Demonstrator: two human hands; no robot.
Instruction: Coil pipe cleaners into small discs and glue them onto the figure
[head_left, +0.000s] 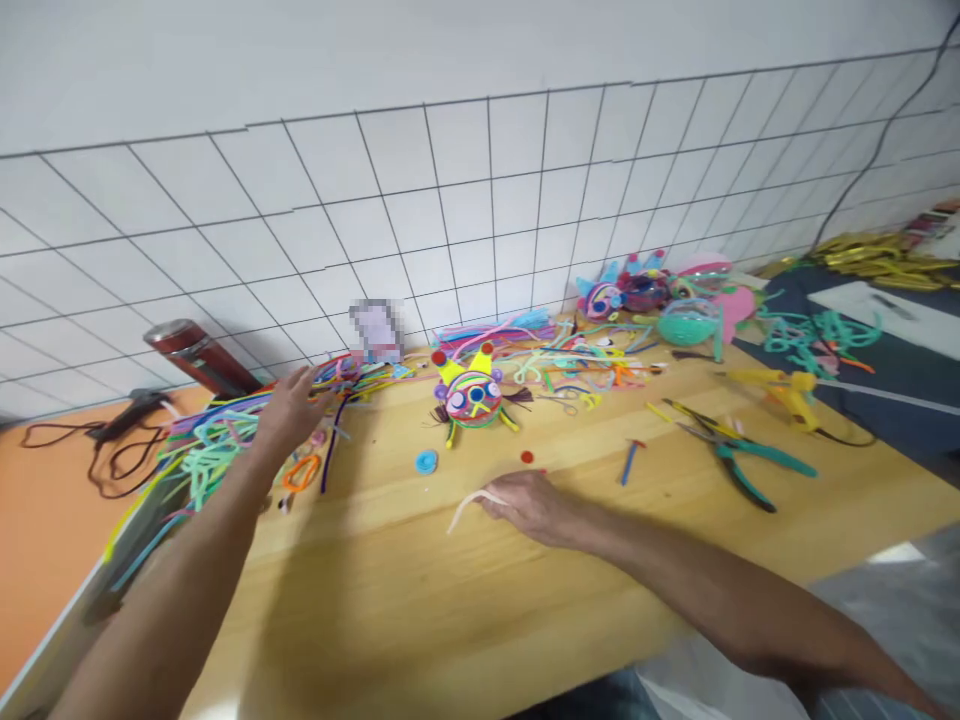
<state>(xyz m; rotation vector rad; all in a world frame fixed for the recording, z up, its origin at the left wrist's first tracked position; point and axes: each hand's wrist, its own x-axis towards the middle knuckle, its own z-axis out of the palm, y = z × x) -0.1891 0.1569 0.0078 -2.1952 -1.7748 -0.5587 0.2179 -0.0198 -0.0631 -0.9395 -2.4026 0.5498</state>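
My right hand (529, 508) rests low over the wooden table, its fingers closed on a white pipe cleaner (463, 510) that curves out to the left. My left hand (292, 412) reaches over the left pile of coloured pipe cleaners (217, 455), with fingers stretched out and nothing visible in them. Between and beyond the hands stands a round craft figure (474, 398) with yellow horns, big eyes and yellow feet. A blue disc (426, 461) and a small red disc (527, 457) lie in front of it. Beside the right hand is a short blue and red piece (630, 462).
Teal-handled pliers (750, 470) and a yellow glue gun (795, 395) lie to the right. More figures (604, 298) and a green clear ball (688, 325) sit by the tiled wall. A dark red flask (199, 355) and a black corded tool (135, 412) are at far left.
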